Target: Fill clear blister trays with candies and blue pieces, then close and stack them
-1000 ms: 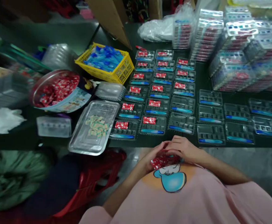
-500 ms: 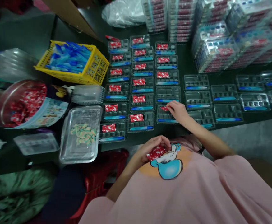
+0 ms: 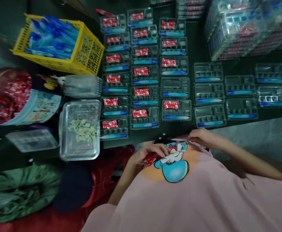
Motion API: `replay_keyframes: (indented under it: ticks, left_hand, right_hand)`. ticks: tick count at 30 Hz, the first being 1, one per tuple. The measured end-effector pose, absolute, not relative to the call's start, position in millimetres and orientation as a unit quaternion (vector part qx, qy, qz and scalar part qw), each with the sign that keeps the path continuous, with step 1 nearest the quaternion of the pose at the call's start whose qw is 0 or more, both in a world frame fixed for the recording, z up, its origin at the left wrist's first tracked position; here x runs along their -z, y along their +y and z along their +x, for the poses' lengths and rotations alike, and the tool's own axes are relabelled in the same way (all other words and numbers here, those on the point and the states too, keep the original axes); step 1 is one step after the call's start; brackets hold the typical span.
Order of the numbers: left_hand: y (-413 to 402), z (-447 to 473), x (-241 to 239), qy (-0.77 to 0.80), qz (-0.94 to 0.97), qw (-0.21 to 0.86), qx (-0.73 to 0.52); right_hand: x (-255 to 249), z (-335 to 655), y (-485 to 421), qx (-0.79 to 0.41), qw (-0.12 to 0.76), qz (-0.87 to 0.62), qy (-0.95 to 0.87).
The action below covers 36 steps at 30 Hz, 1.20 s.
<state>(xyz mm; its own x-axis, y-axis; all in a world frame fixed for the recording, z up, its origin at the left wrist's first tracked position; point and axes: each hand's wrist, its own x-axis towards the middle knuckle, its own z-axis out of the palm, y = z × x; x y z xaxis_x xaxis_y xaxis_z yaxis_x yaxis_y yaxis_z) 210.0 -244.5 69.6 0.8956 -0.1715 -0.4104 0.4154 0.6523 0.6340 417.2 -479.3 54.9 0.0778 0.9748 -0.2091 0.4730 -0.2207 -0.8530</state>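
My left hand (image 3: pixel 152 153) is closed on a small bundle of red patterned packets (image 3: pixel 150 159), held against my pink shirt. My right hand (image 3: pixel 199 135) hovers just in front of my chest, near the table's front edge, with its fingers loosely stretched toward the left hand and nothing in them. Straight ahead, the nearest clear plastic tray (image 3: pixel 177 111) holds one red packet (image 3: pixel 171 105) and a blue pen. The tray behind it (image 3: pixel 175 87) holds only a pen. Two columns of trays to the left each carry a red packet.
A yellow basket (image 3: pixel 89 56) of blue pens sits at far left. Beside it are a round tin (image 3: pixel 41 108) of red packets and a metal tray (image 3: pixel 80 151) with pale pieces. Pen-only trays (image 3: pixel 209 116) lie right. Stacked filled trays (image 3: pixel 239 32) stand behind.
My right hand laid a red packet in the nearest tray of the third column, then drew back to my chest. The view has shifted closer to the table.
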Motion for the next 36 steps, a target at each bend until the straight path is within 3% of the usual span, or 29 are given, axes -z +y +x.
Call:
replay_keyframes:
  ticks: [4,9,16,22,27,31,36]
  left_hand:
    - [-232.7,213.5,-61.7,0.152,0.363,0.879,0.267]
    - [-226.7,217.5,-54.5,0.178,0.291,0.876,0.340]
    - [-243.0,232.9,-74.7,0.024,0.416,0.828,0.375]
    - [-253.1,215.2,-69.3,0.016,0.446,0.839,0.310]
    - [-269.8,196.6,-50.9,0.069,0.348,0.918,0.175]
    - [-278.3,211.4,-52.2,0.171,0.250,0.947,0.110]
    - [-275.7,255.6,-62.4,0.250,0.215,0.939,0.103]
  right_hand:
    - [-3.7,387.8,-530.0,-0.360,0.300,-0.729,-0.500]
    - [60.2,377.4,-515.9,-0.357,0.336,-0.759,-0.428]
    - [76.2,375.3,-470.4,-0.305,0.329,-0.826,-0.342]
    - [62.7,361.4,-488.6,-0.269,0.319,-0.850,-0.322]
    - [9.2,360.1,-543.8,-0.215,0.336,-0.841,-0.364]
    - [-45.4,404.1,-550.8,-0.116,0.416,-0.818,-0.379]
    - [-65.6,480.1,-510.2,-0.069,0.367,-0.831,-0.413]
